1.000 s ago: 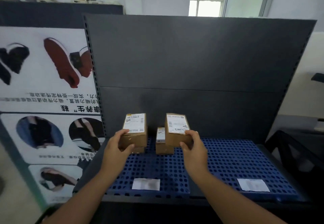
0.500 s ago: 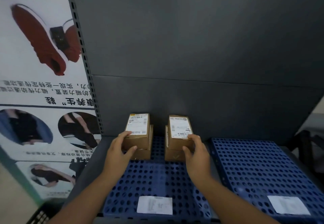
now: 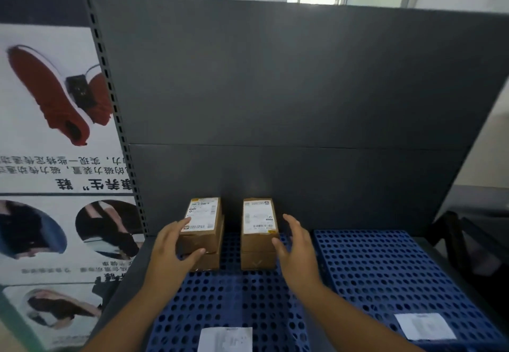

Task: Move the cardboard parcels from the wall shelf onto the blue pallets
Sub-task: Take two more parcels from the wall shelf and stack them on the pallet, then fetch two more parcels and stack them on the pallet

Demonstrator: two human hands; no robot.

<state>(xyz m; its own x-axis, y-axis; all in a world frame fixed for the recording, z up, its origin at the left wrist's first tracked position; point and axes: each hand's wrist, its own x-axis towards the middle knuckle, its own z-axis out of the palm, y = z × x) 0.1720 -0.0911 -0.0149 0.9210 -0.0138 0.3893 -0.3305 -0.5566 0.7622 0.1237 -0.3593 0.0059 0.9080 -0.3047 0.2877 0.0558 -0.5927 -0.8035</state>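
Observation:
Two stacks of small cardboard parcels stand at the back of the left blue pallet (image 3: 220, 302), against the grey back panel. Each stack is two high. The left top parcel (image 3: 202, 223) has a white label, and my left hand (image 3: 170, 249) still wraps its near left corner. The right top parcel (image 3: 259, 223) sits on its lower box (image 3: 257, 259). My right hand (image 3: 296, 249) hovers just to the right of that stack, fingers spread, off the box.
A second blue pallet (image 3: 385, 274) lies to the right with a white paper label (image 3: 424, 325) on it. Another label (image 3: 224, 339) lies on the left pallet's near edge. A shoe poster (image 3: 55, 131) stands at the left. A dark frame (image 3: 468, 249) stands at the far right.
Both parcels came down onto the lower boxes. My right hand let go and drew back to the right; my left hand stays on its parcel. The camera tilted up.

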